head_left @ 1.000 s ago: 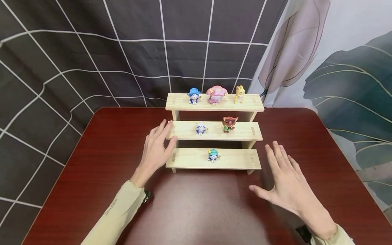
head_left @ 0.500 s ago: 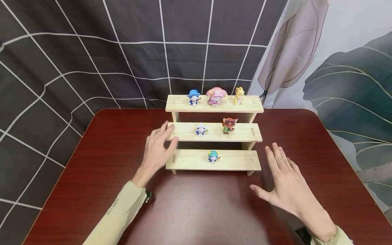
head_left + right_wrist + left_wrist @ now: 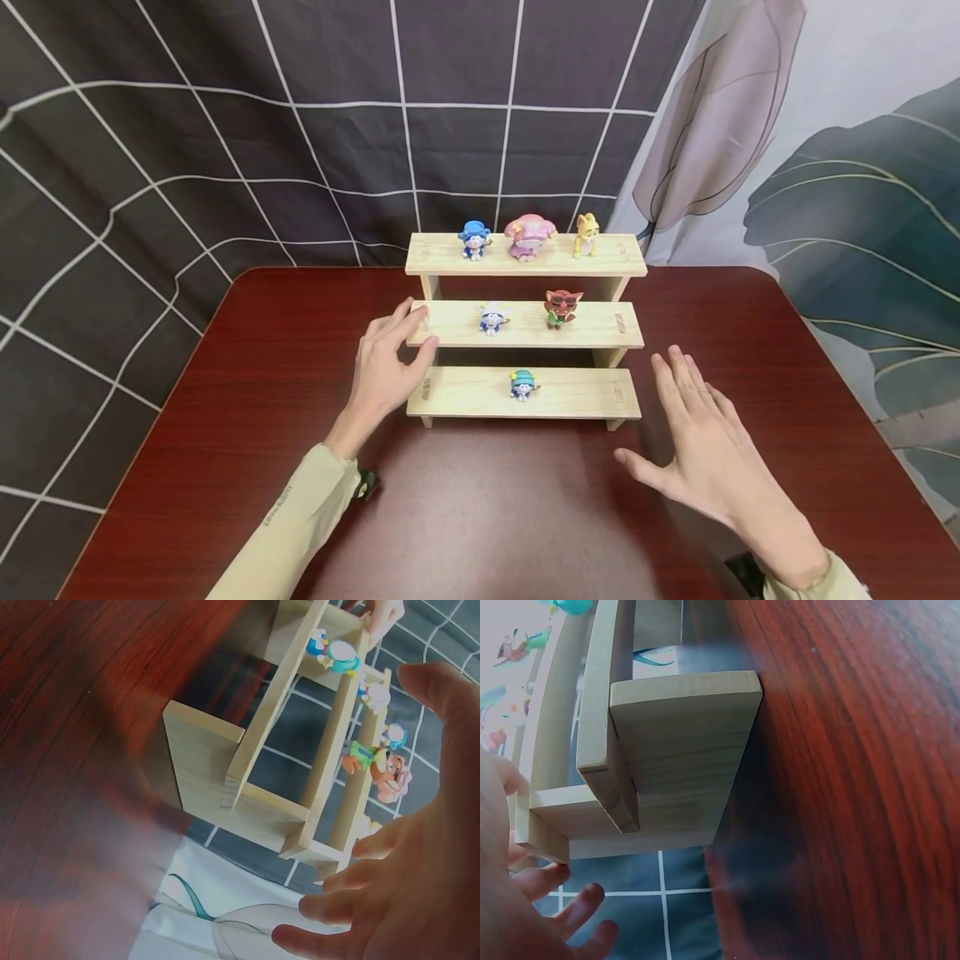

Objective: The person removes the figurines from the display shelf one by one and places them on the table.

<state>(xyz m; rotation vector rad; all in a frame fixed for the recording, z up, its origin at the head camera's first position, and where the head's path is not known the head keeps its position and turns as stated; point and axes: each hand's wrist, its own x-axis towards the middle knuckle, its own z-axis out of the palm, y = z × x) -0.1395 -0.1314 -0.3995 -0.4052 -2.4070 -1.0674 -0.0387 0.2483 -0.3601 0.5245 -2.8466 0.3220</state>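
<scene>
A three-tier wooden display stand (image 3: 540, 393) faces me on the table. My left hand (image 3: 386, 362) is at the left end of its middle shelf, thumb by the front edge and relaxed fingers by the far corner; whether they touch the wood I cannot tell. My right hand (image 3: 708, 446) hovers right of the stand, fingers straight and thumb spread, holding nothing. On top stand a blue-hatted figurine (image 3: 475, 240), a pink figurine (image 3: 530, 237) and a yellow figurine (image 3: 587, 235). The middle shelf bears a white-hooded figurine (image 3: 492, 319) and a fox figurine (image 3: 561, 309); below sits a teal-hatted figurine (image 3: 522, 385).
The dark red wooden table (image 3: 480, 508) runs beneath the stand and both arms. Behind it hangs a dark grid-patterned curtain (image 3: 315, 50). A pale curtain with large leaves (image 3: 855, 200) hangs on the right.
The view has tipped slightly, so the stand appears a little lower. Both hands keep nearly the same places, and the figurines have not moved on their shelves.
</scene>
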